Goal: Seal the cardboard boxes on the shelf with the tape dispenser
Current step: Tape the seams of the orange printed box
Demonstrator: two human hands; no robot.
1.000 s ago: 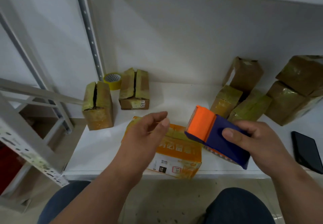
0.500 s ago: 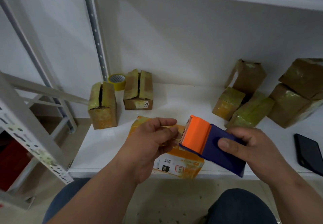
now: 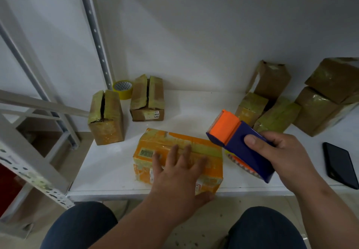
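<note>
White shelf board [image 3: 194, 109] and a pale back wall fill my view, with a perforated metal upright [image 3: 93, 33] at left. On the brown box [image 3: 147, 98] near the back I can read "402" on a small white label; other print is too blurred to make out. That box and the taller box [image 3: 105, 116] beside it both stand with top flaps parted along the middle; I cannot see inside either. A yellow tape roll [image 3: 123, 89] sits behind them. Closer to me lies the orange box [image 3: 177, 155], a strip of tape along its top. My left hand [image 3: 175, 179] rests flat on it, fingers spread, thumb over the near edge. My right hand [image 3: 279, 155] is wrapped around the blue-and-orange tape dispenser [image 3: 239, 142], held just right of that box. More taped boxes [image 3: 279, 116] cluster at right, near a dark phone [image 3: 340, 164].
</note>
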